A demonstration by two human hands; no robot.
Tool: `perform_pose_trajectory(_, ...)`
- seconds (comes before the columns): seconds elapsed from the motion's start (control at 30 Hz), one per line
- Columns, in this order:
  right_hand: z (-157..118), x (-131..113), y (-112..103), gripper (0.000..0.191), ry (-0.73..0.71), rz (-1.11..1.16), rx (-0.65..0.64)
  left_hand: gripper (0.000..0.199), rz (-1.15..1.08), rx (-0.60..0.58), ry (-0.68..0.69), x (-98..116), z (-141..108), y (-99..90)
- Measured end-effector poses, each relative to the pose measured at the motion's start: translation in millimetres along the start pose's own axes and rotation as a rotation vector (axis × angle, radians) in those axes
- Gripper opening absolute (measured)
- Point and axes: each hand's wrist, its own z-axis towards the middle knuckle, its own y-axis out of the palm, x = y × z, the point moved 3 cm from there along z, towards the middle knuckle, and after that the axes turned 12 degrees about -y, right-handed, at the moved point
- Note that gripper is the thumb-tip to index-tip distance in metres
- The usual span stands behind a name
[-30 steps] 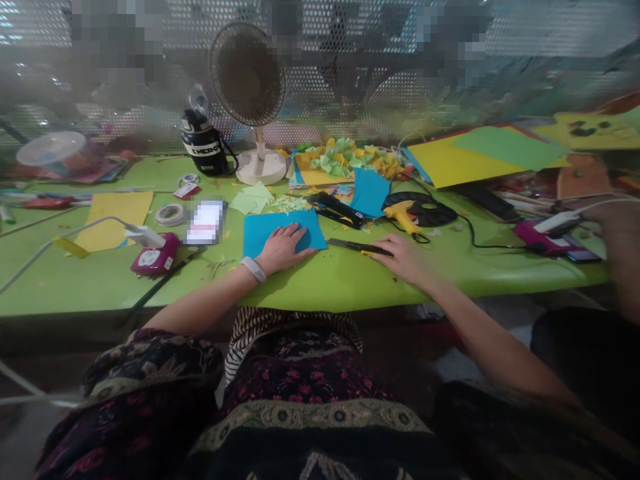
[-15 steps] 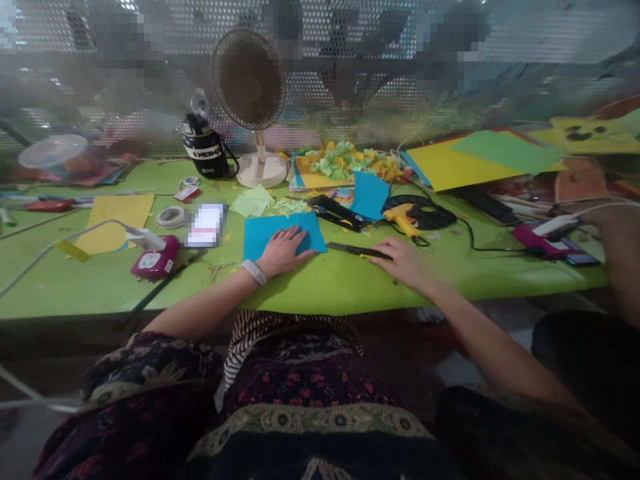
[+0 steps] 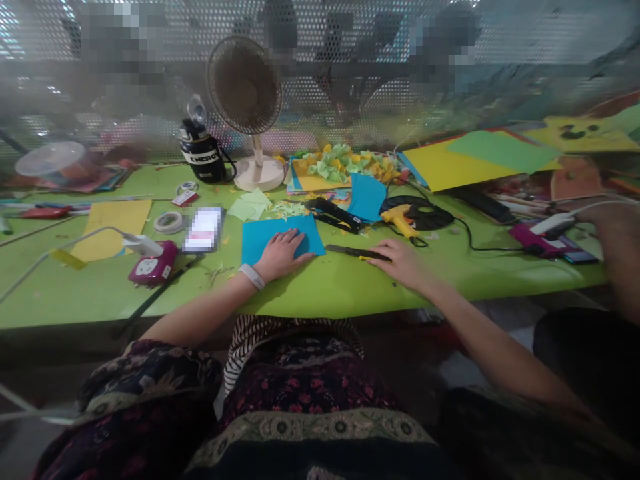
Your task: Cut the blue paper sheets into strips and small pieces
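The hands are apart: the left hand (image 3: 283,255) lies flat on a blue sheet (image 3: 260,243), and the right hand (image 3: 403,263) rests just touching a craft knife (image 3: 353,252) at the sheet's 3 o'clock. Green paper scraps (image 3: 286,210) lie cut at 12 o'clock.

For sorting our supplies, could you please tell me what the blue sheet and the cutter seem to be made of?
The blue sheet looks like matte coloured card or stiff paper: it lies flat with crisp edges. The cutter seems black plastic with a yellow part, its blade too small to tell.
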Motion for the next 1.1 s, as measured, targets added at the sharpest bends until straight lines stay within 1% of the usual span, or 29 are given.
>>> perform_pose_trajectory(0.53, 2, -4, 2, 0.03, -0.005, -0.01, -0.023, 0.08, 0.002, 0.008, 0.008, -1, 1, 1.8)
perform_pose_trajectory(0.83, 13, -11, 3, 0.03, -0.035, 0.017, -0.049, 0.079, 0.01, 0.011, 0.008, 0, 1, 0.6)
perform_pose_trajectory(1.1, 29, -9, 8, 0.03, -0.07, 0.024, -0.072, 0.079, -0.016, -0.002, 0.013, -4, 3, 3.6)
